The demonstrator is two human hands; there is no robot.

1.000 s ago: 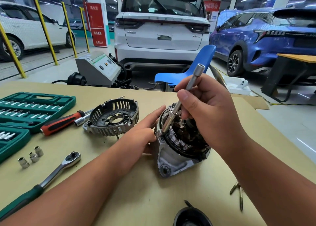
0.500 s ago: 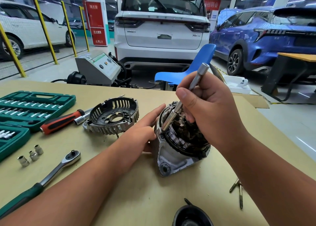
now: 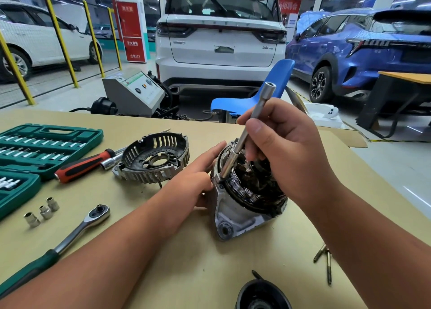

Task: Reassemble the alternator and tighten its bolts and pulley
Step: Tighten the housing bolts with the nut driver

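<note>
The open alternator body (image 3: 242, 213), silver housing with dark copper windings showing, stands on the tan table (image 3: 186, 273). My right hand (image 3: 286, 150) grips a long silver socket extension (image 3: 247, 131), tilted, its lower tip set on the housing's left rim. My left hand (image 3: 198, 180) rests against the alternator's left side, index finger stretched along the rim. The slotted rear cover (image 3: 154, 159) lies upside down to the left. A black pulley (image 3: 262, 296) sits at the near edge. Long bolts (image 3: 325, 259) lie to the right.
A green socket case (image 3: 39, 150) lies open at the far left, with a red-handled driver (image 3: 88, 164) beside it. Three loose sockets (image 3: 42, 211) and a ratchet (image 3: 70, 238) lie near my left forearm. A blue chair (image 3: 256, 94) and parked cars stand beyond the table.
The extension's upper end has swung slightly right in my right hand while its tip stays on the rim. My left hand has stayed put against the alternator.
</note>
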